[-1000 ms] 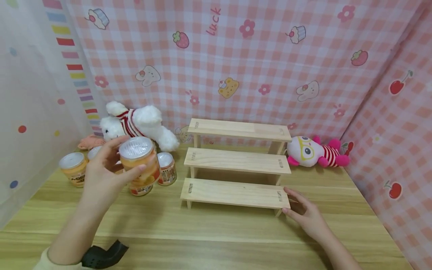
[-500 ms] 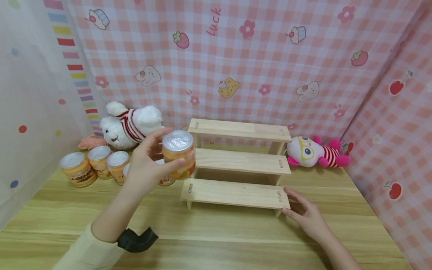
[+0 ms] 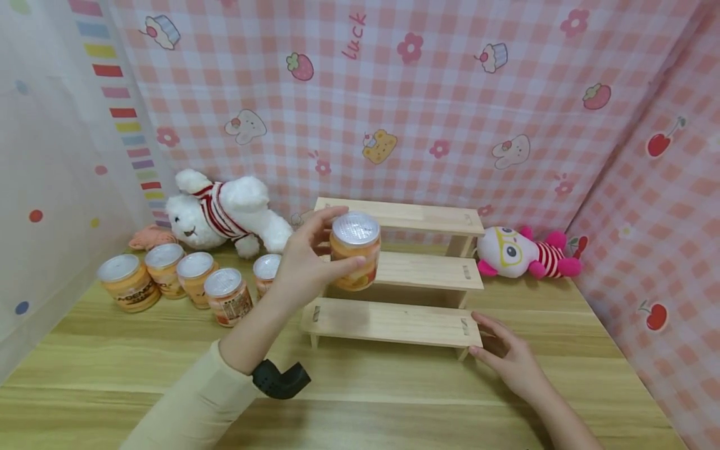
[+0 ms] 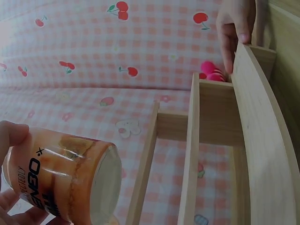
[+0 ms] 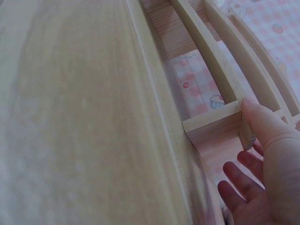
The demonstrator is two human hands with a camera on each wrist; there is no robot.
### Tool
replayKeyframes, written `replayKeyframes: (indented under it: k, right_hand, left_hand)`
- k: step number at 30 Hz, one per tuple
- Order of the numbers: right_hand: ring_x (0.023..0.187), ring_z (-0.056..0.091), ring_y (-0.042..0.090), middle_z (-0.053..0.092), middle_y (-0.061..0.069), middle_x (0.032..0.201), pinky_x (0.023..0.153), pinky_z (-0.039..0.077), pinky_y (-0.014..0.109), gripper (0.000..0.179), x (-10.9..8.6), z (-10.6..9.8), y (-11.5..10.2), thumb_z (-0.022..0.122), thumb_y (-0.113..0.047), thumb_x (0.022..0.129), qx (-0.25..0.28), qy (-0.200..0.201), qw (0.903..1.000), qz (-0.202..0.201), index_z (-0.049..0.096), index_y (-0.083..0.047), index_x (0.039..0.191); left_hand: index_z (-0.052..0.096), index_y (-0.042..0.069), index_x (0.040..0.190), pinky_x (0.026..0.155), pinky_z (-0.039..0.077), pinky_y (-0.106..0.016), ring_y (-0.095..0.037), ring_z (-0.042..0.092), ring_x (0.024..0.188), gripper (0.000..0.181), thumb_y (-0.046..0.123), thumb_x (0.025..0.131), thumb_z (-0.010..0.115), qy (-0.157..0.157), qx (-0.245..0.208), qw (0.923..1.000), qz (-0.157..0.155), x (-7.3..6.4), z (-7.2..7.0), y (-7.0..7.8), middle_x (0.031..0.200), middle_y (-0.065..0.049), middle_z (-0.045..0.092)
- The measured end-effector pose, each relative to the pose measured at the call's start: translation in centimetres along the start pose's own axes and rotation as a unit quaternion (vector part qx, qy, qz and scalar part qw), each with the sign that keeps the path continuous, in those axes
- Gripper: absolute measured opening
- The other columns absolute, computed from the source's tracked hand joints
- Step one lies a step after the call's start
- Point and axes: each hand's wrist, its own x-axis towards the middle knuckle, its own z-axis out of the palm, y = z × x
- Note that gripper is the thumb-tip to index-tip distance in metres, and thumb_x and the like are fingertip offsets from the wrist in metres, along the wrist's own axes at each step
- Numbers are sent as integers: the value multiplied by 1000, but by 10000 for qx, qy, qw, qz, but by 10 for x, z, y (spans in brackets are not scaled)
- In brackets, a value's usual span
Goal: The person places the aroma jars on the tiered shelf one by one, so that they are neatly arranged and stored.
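Note:
My left hand [image 3: 312, 265] grips an orange can [image 3: 357, 253] with a silver lid, fingers behind it and thumb across its front. Held upright, the can overlaps the upper and middle steps of a three-step wooden display rack [image 3: 388, 322] in the head view. In the left wrist view the can [image 4: 61, 173] shows dark lettering on its side. My right hand [image 3: 509, 356] holds the right end of the rack's lowest step between thumb and index finger. The right wrist view has that thumb [image 5: 269, 122] on the board's edge, the other fingers spread loosely below.
Several similar cans, among them a wide can [image 3: 129, 284] and a can with a printed label [image 3: 227, 300], stand on the wooden table [image 3: 360, 400] left of the rack. A white plush toy [image 3: 225, 209] lies behind them. A pink plush toy [image 3: 529, 253] lies right of the rack.
My left hand has carried the can rightward from above the other cans to in front of the rack. My right hand stays at the lowest step's right end.

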Motion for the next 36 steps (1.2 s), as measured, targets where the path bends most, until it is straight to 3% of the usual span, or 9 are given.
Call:
replayKeyframes:
  k: [12, 26, 36]
  right_hand:
    - [110, 50, -3, 49, 21, 135, 89, 44, 16, 54, 0, 2, 1, 71, 0, 84, -25, 4, 10000, 65, 51, 3, 134]
    - [111, 50, -4, 49, 22, 134, 90, 44, 17, 54, 1, 2, 0, 71, 1, 84, -48, 39, 10000, -5, 51, 4, 134]
    - [112, 49, -3, 48, 22, 135, 90, 44, 16, 54, 0, 0, 0, 71, 2, 84, 17, 32, 10000, -8, 51, 4, 134]
  left_hand:
    - [53, 13, 133, 80, 51, -39, -24, 60, 94, 68, 12, 73, 84, -217, -247, 9994, 100, 30, 40, -8, 114, -6, 56]
    - [52, 16, 135, 82, 51, -32, -20, 56, 100, 68, 15, 74, 84, -72, -479, 9988, -66, 68, 78, -3, 116, -2, 56]
    - [49, 13, 139, 81, 50, -26, -18, 54, 102, 72, 18, 76, 84, 61, -444, 9989, 103, 92, 105, -4, 119, -3, 56]
